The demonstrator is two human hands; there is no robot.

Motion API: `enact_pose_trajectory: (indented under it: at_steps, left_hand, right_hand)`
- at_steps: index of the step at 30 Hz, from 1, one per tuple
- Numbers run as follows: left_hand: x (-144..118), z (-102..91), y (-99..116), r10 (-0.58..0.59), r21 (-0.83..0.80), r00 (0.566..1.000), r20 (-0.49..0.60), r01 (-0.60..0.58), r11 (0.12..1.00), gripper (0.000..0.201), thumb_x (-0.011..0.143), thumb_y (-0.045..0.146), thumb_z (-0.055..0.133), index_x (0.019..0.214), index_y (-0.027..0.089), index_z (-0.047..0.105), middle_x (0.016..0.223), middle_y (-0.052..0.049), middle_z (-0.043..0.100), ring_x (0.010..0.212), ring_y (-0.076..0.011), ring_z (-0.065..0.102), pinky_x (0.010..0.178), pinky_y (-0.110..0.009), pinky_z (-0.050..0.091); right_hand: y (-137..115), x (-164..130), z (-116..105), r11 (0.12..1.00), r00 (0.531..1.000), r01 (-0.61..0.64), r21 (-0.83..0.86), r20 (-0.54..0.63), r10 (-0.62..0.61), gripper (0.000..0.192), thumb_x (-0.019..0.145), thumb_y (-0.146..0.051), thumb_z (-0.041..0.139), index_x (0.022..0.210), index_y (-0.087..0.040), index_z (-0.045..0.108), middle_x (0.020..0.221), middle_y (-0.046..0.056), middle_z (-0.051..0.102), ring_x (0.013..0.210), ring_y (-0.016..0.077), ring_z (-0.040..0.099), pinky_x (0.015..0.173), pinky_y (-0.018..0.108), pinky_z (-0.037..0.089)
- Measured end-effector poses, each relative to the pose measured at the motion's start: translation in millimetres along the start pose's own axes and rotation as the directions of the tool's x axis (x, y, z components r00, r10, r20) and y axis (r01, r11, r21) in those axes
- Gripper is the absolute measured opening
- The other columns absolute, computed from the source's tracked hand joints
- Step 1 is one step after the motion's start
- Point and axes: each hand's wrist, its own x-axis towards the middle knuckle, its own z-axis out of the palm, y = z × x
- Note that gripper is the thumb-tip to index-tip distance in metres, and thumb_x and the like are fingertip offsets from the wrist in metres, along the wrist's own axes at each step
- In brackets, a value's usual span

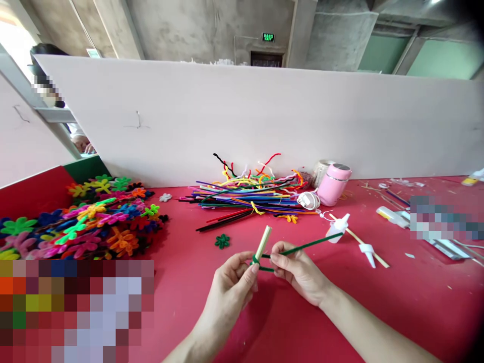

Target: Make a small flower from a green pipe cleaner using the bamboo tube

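Observation:
My left hand [232, 282] grips a short pale wooden stick [263, 242], which tilts up and to the right. A dark green pipe cleaner [310, 244] is looped around the stick's lower end. My right hand [297, 269] pinches that pipe cleaner just right of the stick, and its free end runs out to the right. Both hands hover over the red table [378, 312]. A small finished green pipe-cleaner flower [222, 241] lies just left of the stick.
A pile of straight coloured pipe cleaners [245, 199] lies at the back. To the left is a heap of finished flowers [86, 222]. A pink cup [333, 184], a white glue bottle [338, 228] and a long stick [363, 242] sit right. A white board [264, 116] walls the rear.

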Motion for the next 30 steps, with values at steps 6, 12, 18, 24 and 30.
enact_pose_trajectory:
  at_steps: [6,12,18,24,30]
  left_hand:
    - [7,-6.3,-10,0.042,0.041,0.996,-0.073,-0.039,0.998,0.039,0.061,0.037,0.069,0.091,0.012,0.063,0.049,0.004,0.048,0.042,-0.0046,0.036,0.037,-0.016,0.023]
    - [12,-9.7,-19,0.095,0.073,0.994,-0.051,-0.092,0.993,0.036,0.063,0.042,0.066,0.082,0.011,0.063,0.045,0.007,0.044,0.033,-0.0032,0.031,0.034,-0.018,0.021]
    - [11,-10.8,-16,0.114,0.068,0.992,-0.062,-0.109,0.992,0.033,0.065,0.040,0.064,0.078,0.011,0.061,0.046,0.006,0.047,0.034,-0.0036,0.033,0.034,-0.018,0.023]
    - [7,-9.0,-15,0.127,0.121,0.992,-0.020,-0.124,0.985,0.029,0.069,0.038,0.062,0.079,0.010,0.060,0.049,0.005,0.046,0.036,-0.0040,0.034,0.035,-0.018,0.025]
    - [2,-8.7,-14,-0.074,0.001,0.994,0.084,0.074,0.997,0.025,0.073,0.038,0.058,0.076,0.013,0.055,0.049,0.008,0.040,0.038,-0.0026,0.028,0.036,-0.015,0.020]
  right_hand:
    - [0,-1,1,0.977,0.994,0.101,-0.187,-0.026,-0.107,0.017,0.070,-0.032,0.066,0.069,-0.016,0.059,0.056,-0.005,0.047,0.054,0.0085,0.039,0.052,0.020,0.032]
    - [-1,2,8,0.947,0.991,0.109,-0.303,-0.042,-0.128,0.023,0.074,-0.039,0.060,0.073,-0.016,0.060,0.059,-0.003,0.051,0.055,0.0101,0.046,0.054,0.022,0.036]
    - [-5,1,21,0.926,0.994,0.089,-0.366,-0.026,-0.106,0.022,0.073,-0.037,0.061,0.077,-0.015,0.061,0.059,-0.003,0.051,0.054,0.0095,0.046,0.053,0.021,0.037]
    - [-1,-6,26,0.852,0.974,0.159,-0.498,-0.062,-0.218,0.014,0.077,-0.029,0.057,0.074,-0.015,0.056,0.066,-0.002,0.055,0.062,0.0116,0.049,0.057,0.022,0.039]
    - [0,-18,25,0.726,0.948,0.214,-0.654,-0.040,-0.315,0.010,0.080,-0.024,0.053,0.076,-0.015,0.055,0.067,0.000,0.056,0.062,0.0127,0.051,0.057,0.022,0.041]
